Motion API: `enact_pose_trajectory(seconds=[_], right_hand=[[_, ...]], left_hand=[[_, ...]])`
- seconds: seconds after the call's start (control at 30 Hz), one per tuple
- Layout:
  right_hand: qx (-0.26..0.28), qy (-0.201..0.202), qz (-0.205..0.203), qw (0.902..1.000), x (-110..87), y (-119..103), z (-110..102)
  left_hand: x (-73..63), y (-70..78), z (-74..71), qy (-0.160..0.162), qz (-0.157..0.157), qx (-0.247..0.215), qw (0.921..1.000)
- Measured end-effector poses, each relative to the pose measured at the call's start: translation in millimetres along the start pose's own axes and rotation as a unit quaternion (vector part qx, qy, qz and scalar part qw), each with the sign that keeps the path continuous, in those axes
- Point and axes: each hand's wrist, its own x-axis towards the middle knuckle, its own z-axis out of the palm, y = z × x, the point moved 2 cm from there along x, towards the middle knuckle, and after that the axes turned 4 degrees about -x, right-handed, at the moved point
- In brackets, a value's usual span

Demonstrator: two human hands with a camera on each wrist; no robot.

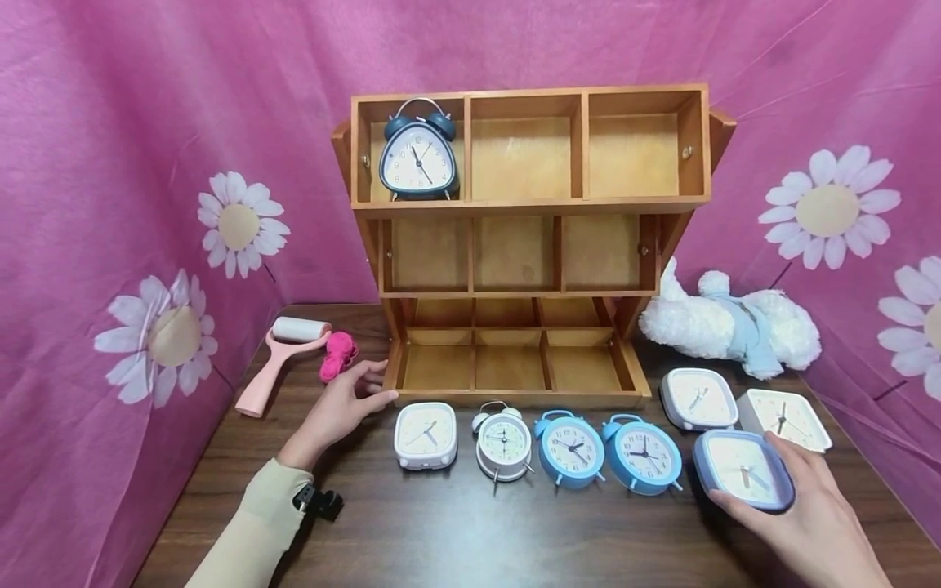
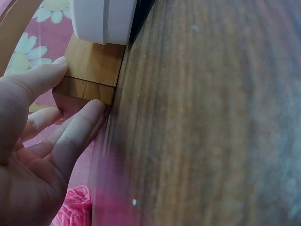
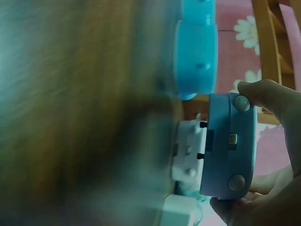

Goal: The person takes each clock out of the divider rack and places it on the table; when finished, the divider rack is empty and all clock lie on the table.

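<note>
My right hand [image 1: 819, 510] grips a square purple-blue alarm clock [image 1: 744, 457] by its sides, held just off the table at the right. The right wrist view shows its back edge with knobs, the thumb [image 3: 268, 96] at one side and fingers at the other. At the front left corner of the wooden shelf [image 1: 515, 400], my left hand [image 1: 341, 412] holds the frame, thumb and fingers on either side of the corner in the left wrist view. Next to that hand stands a white square clock [image 1: 425, 435]. A dark teal twin-bell clock [image 1: 419, 159] occupies the top left compartment.
A white twin-bell clock [image 1: 503, 445] and two light blue clocks [image 1: 571, 449] line the shelf's front. Two white square clocks [image 1: 698, 398] sit right, below a plush toy [image 1: 735, 322]. A pink lint roller [image 1: 268, 376] and pink yarn [image 1: 338, 355] lie left.
</note>
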Motion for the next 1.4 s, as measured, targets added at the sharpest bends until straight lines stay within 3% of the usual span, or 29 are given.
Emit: enact_pose_trajectory(seconds=[0.2, 0.43, 0.87, 1.27, 1.4], right_hand=[[-0.014, -0.029, -0.011, 0.9994, -2.3, 18.8, 9.3], [-0.017, -0.043, -0.003, 0.9989, -1.4, 22.4, 14.0], [-0.024, -0.037, -0.001, 0.999, -1.9, 26.5, 17.6], [0.011, -0.025, -0.031, 0.9992, -7.6, 27.6, 21.3], [0.008, -0.026, -0.022, 0.9994, -7.5, 26.8, 21.4]], left_hand=[[-1.0, 0.3, -1.1, 0.005, 0.003, -0.001, 1.0], [-1.7, -2.6, -0.3, 0.0, 0.005, -0.002, 1.0], [-1.5, -3.8, 1.2, 0.0, 0.004, -0.006, 1.0], [-0.2, -1.1, 0.6, -0.001, 0.005, -0.014, 0.9999], [-0.6, -1.0, 1.3, -0.001, 0.004, -0.017, 0.9999]])
